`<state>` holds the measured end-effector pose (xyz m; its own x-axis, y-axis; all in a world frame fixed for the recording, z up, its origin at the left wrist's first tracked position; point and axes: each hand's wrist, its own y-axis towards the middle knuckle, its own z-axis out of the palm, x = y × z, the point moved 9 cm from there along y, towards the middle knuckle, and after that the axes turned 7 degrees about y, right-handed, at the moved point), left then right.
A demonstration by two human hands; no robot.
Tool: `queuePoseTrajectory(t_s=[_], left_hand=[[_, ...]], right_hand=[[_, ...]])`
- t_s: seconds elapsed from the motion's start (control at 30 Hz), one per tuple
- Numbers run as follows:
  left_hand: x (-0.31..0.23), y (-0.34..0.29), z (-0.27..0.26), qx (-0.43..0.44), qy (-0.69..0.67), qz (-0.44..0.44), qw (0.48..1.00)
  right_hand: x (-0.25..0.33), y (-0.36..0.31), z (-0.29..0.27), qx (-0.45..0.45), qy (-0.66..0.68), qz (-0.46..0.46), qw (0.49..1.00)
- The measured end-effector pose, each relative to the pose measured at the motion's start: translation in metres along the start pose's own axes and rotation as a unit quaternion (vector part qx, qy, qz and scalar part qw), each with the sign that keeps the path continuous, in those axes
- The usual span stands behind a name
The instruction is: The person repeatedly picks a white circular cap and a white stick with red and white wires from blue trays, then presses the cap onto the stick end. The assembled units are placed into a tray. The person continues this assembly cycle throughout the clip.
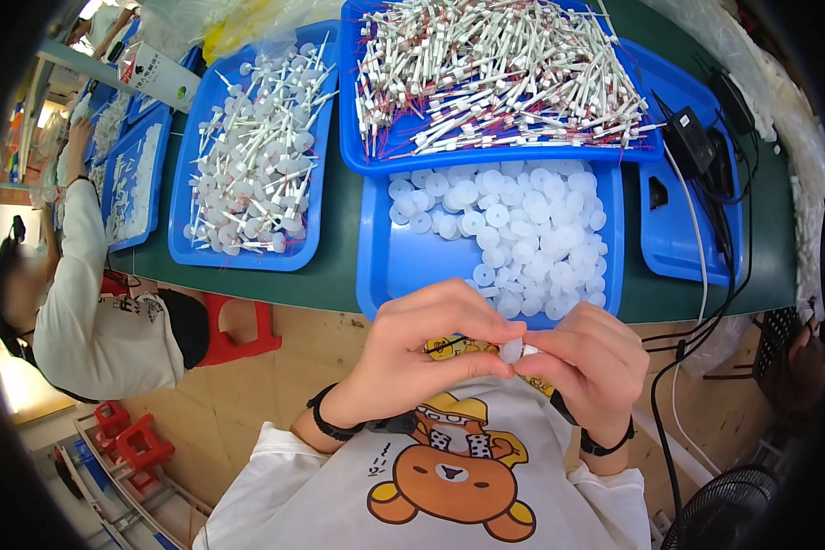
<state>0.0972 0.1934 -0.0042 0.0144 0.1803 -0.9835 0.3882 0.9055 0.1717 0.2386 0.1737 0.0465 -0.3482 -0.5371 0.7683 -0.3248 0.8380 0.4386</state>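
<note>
Both hands are raised together over my lap, just in front of a blue tray (412,266) of translucent plastic discs (559,220). My left hand (422,339) pinches one translucent disc (511,351) between thumb and forefinger. From the other side my right hand (591,362) has its fingertips closed on a small white piece (529,350) that meets the disc. Most of that piece is hidden by the fingers, so its full shape cannot be seen.
A blue tray (362,154) heaped with white sticks with red wires overlaps the disc tray. To its left, another tray (183,197) holds sticks fitted with discs. Black adapters and cables (692,142) lie at right. A co-worker (92,275) sits at left near a red stool (238,330).
</note>
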Motion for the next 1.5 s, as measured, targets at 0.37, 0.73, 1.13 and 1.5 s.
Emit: queuePoseTrajectory(t_s=[0.37,0.73,1.13,1.5], left_hand=[[0.002,0.000,0.002,0.025,-0.023,-0.016,0.999],[-0.019,-0.012,0.008,0.064,0.017,0.087,0.994],[-0.016,-0.024,-0.104,-0.207,0.234,-0.031,0.949],[-0.012,-0.009,-0.156,-0.089,0.712,-0.017,0.697]], right_hand=[[0.011,0.000,0.004,0.100,-0.052,0.009,0.994],[-0.005,-0.021,0.020,0.178,0.151,0.167,0.958],[-0.034,-0.035,0.033,0.015,0.169,0.330,0.928],[-0.032,-0.035,0.032,0.056,0.099,0.306,0.945]])
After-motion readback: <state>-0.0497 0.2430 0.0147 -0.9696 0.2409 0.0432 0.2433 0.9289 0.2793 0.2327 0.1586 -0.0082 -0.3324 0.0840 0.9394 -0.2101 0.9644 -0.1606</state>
